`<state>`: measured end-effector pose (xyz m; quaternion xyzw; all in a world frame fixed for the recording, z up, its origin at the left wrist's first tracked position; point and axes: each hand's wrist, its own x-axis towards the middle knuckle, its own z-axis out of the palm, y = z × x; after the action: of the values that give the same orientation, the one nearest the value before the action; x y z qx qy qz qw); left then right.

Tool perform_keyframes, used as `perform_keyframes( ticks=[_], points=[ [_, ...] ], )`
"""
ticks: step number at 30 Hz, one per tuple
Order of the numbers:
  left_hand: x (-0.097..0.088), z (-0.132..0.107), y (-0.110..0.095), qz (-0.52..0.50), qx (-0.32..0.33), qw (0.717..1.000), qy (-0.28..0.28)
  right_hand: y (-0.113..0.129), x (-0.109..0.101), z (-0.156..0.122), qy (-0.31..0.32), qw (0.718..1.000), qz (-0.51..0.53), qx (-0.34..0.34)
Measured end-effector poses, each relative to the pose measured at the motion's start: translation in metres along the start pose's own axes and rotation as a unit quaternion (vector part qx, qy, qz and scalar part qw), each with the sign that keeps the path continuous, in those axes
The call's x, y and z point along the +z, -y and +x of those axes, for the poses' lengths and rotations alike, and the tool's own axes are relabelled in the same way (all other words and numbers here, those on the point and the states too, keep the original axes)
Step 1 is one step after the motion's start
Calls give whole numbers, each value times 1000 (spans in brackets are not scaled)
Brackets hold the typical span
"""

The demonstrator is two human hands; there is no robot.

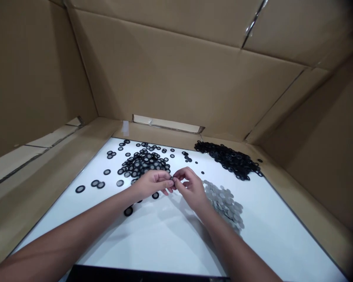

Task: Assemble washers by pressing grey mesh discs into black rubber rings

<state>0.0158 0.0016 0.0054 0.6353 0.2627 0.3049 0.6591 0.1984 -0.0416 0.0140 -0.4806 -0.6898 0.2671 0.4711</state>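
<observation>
My left hand [155,182] and my right hand [191,186] meet over the middle of the white board, fingertips pinched together. Between them shows a bit of a small black ring [172,178], mostly covered by the fingers; whether a grey disc sits in it is hidden. Behind my left hand lies a heap of black rings with grey discs in them [144,159]. A pile of loose grey discs [225,203] lies to the right of my right hand. Farther back on the right is a heap of plain black rings [229,156].
The white board [153,243] lies inside a tall cardboard box [170,78] with walls on the left, back and right. Scattered ringed discs [80,189] lie on the left side. Several small black pieces [187,157] lie between the back heaps.
</observation>
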Motion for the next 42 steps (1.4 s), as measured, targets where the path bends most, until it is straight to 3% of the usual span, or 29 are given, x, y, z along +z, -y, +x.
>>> perform_keyframes(
  ticks=[19,26,42],
  points=[
    [2,-3,0,-58,-5,998,-39,-3,-6,-1,28,991,-53,-121],
    [1,-3,3,-63,-6,997,-42,-6,0,-1,33,999,-24,15],
    [1,-1,5,-70,4,997,-27,-14,4,0,25,998,25,49]
  ],
)
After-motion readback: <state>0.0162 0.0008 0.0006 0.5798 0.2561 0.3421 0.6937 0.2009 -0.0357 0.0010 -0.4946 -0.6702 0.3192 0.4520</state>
